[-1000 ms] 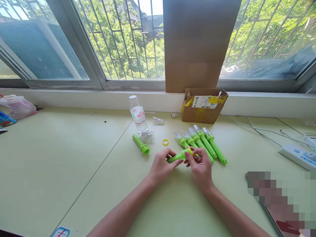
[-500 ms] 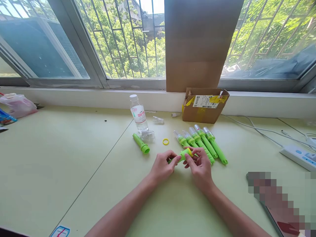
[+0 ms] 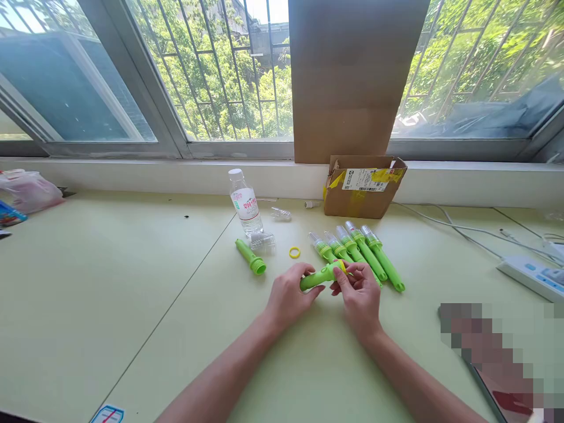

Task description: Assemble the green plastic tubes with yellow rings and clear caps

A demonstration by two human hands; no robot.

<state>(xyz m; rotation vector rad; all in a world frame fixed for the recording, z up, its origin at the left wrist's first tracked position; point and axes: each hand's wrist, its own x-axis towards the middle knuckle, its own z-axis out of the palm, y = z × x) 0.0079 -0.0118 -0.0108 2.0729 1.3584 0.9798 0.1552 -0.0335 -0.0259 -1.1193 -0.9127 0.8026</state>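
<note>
A green plastic tube (image 3: 318,278) lies between my two hands, tilted up to the right. My left hand (image 3: 288,292) holds its lower end, with thumb on the near side and fingers behind. At the upper end, my right hand (image 3: 358,292) pinches a yellow ring (image 3: 342,267) that sits around the tube; some of its fingertips are hidden. Just beyond my right hand lie several green tubes with clear caps (image 3: 379,254). Another yellow ring (image 3: 294,252) rests on the table, and an uncapped green tube (image 3: 251,257) with a threaded end lies to the left.
Behind the loose tube stand a water bottle (image 3: 245,205) and a clear plastic cap (image 3: 262,240). Another clear piece (image 3: 281,214) and a small white part (image 3: 311,204) lie near a cardboard box (image 3: 359,200). A power strip (image 3: 531,276) and a blurred-out phone-like object (image 3: 489,364) are at right.
The tube has turned in my hands and more of its body shows. My left thumb has moved off it, downward. My right hand stays at the ringed end.
</note>
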